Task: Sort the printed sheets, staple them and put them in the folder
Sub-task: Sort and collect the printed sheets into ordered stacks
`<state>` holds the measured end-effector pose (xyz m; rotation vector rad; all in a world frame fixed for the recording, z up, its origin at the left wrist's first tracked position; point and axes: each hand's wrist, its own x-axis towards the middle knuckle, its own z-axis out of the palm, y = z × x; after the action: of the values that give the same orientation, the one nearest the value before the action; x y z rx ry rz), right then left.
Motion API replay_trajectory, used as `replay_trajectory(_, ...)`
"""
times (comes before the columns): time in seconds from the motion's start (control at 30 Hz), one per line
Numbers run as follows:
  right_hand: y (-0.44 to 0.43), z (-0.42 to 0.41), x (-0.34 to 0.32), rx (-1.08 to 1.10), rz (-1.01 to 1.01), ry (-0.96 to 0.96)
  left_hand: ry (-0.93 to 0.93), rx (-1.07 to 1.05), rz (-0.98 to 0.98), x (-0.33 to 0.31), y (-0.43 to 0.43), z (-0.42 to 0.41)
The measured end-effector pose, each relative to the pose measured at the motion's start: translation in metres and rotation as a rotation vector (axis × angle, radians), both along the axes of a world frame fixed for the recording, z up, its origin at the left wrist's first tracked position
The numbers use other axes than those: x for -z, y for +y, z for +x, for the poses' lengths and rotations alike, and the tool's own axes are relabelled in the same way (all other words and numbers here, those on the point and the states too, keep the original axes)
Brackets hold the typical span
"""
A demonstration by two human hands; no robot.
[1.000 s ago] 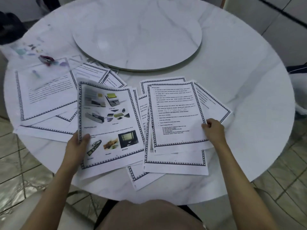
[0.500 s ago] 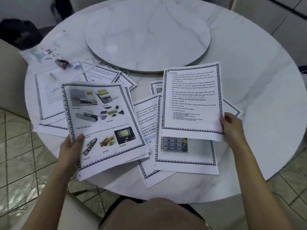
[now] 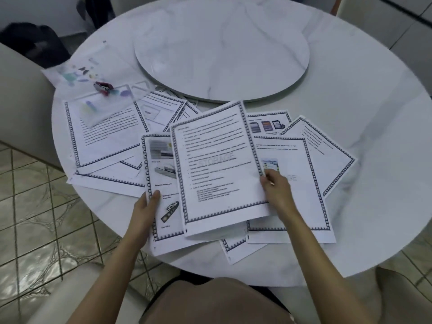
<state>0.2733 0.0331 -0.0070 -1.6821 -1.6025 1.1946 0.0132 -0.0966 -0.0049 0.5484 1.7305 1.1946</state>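
Fingers (image 3: 154, 198) of left hand (image 3: 145, 208) grip picture sheet (image 3: 161, 174) | right hand (image 3: 277, 190) pinches text sheet (image 3: 217, 169), overlapping picture sheet's right side

The right hand (image 3: 277, 190) pinches the right edge of a text sheet (image 3: 217, 169), which overlaps the picture sheet (image 3: 163, 181) gripped by the left hand (image 3: 146, 206). Other bordered sheets (image 3: 327, 160) lie fanned across the marble worktop (image 3: 350, 90). A red stapler (image 3: 102, 88) rests on a clear folder (image 3: 70, 73).

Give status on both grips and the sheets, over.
Left grip holds picture sheet. Right grip pinches STORAGE text sheet, overlapping it. Stapler idle on clear folder. Loose sheets spread across table.
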Motion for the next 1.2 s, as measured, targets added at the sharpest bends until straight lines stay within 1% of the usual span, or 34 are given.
replay_trajectory(0.17,-0.025,-0.042,0.009,-0.157,-0.018,-0.022,-0.030,0.004,-0.007,-0.001,0.003,-0.003)
replay_trajectory(0.27,-0.035,-0.055,0.009,-0.201,-0.042,0.007,0.018,0.021,-0.006,0.003,0.002,-0.005)
replay_trajectory(0.33,-0.036,-0.053,0.007,-0.193,-0.057,0.012,0.058,0.035,-0.018,0.005,0.002,-0.008)
replay_trajectory(0.43,-0.029,-0.036,0.001,-0.092,-0.048,0.017,0.097,0.048,-0.027,0.006,0.002,-0.012)
replay_trajectory(0.6,-0.013,0.021,-0.007,0.125,0.054,-0.148,0.186,0.087,-0.025,0.004,0.003,-0.024)
replay_trajectory(0.7,-0.007,0.059,-0.003,0.254,0.077,-0.323,0.207,0.095,-0.029,0.003,0.005,-0.029)
replay_trajectory(0.83,-0.008,0.085,0.005,0.331,-0.053,-0.604,0.235,0.092,-0.026,0.000,0.005,-0.034)
replay_trajectory(0.9,-0.012,0.087,0.006,0.372,-0.080,-0.689,0.248,0.088,-0.018,-0.003,0.006,-0.038)
replay_trajectory(1.2,-0.012,0.089,0.007,0.388,-0.112,-0.685,0.325,0.071,-0.036,-0.018,0.014,-0.060)
